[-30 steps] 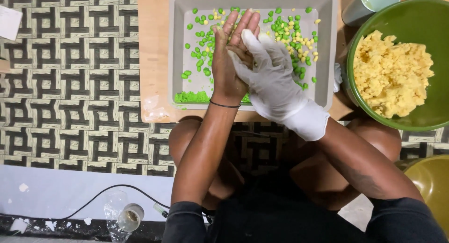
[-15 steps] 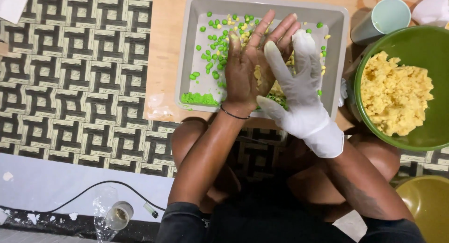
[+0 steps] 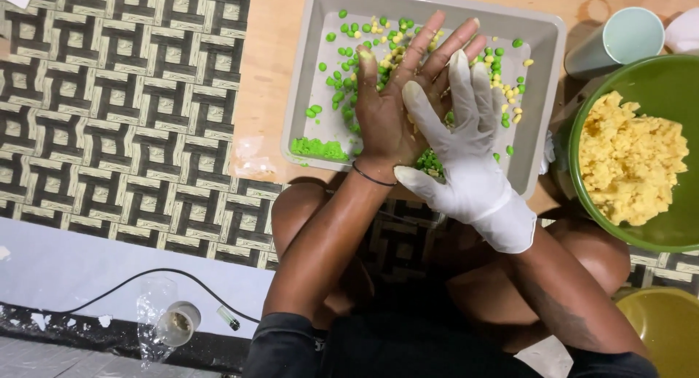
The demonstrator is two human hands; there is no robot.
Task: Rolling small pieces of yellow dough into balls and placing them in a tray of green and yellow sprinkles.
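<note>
Patterned black-and-cream floor matting (image 3: 124,108) lies under a wooden board (image 3: 266,65) carrying a grey tray (image 3: 542,65). At the board's right edge sits a green bowl (image 3: 655,76) of yellow dough (image 3: 630,159). Over the tray, the bare left hand (image 3: 397,108) and white-gloved right hand (image 3: 462,152) press palm to palm, fingers spread straight, above scattered green and yellow pellets (image 3: 342,79).

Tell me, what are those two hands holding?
Cannot be told: the bare left hand and white-gloved right hand press palm to palm over the grey rectangular tray, hiding anything between.
</note>
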